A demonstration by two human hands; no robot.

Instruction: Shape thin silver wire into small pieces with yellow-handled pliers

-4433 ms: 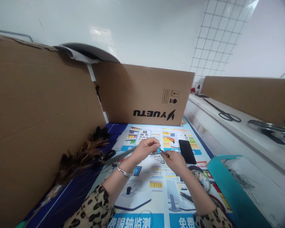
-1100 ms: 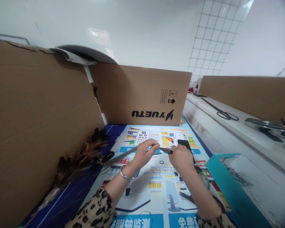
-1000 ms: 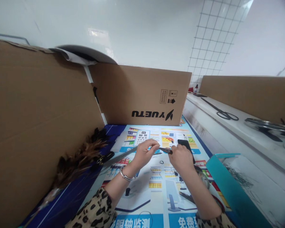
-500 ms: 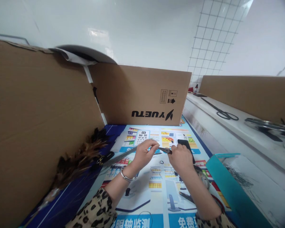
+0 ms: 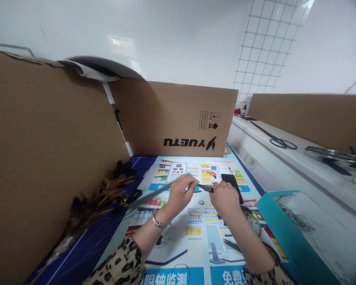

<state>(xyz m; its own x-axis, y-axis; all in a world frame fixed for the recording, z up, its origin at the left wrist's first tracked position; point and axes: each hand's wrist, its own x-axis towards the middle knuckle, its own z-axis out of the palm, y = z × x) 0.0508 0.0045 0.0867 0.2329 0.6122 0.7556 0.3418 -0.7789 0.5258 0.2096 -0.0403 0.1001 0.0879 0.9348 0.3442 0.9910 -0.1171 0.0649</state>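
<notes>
My right hand (image 5: 225, 197) is wrapped round needle-nose pliers (image 5: 206, 188), their jaws pointing left. The tips meet the fingertips of my left hand (image 5: 182, 193), whose thumb and forefinger are pinched together. What those fingers hold is too small to make out. A bundle of thin grey wires (image 5: 154, 194) runs from the left to behind my left hand. Below the pliers, a small dark ring (image 5: 201, 202) lies on the printed table cover (image 5: 192, 217). Beside my right hand lies a black phone (image 5: 233, 185).
Cardboard panels (image 5: 178, 114) stand behind and left. Brown feathers (image 5: 97, 202) lie at left. Under my right forearm are a round dial-like object (image 5: 253, 222) and a dark-tipped tool (image 5: 231, 244). A teal box (image 5: 296, 241) holds tangled wire. Scissors (image 5: 281, 142) rest on the white ledge.
The view has shifted very slightly. Both hands and the pliers keep nearly the same position, with the pliers' tips still at my left fingertips.
</notes>
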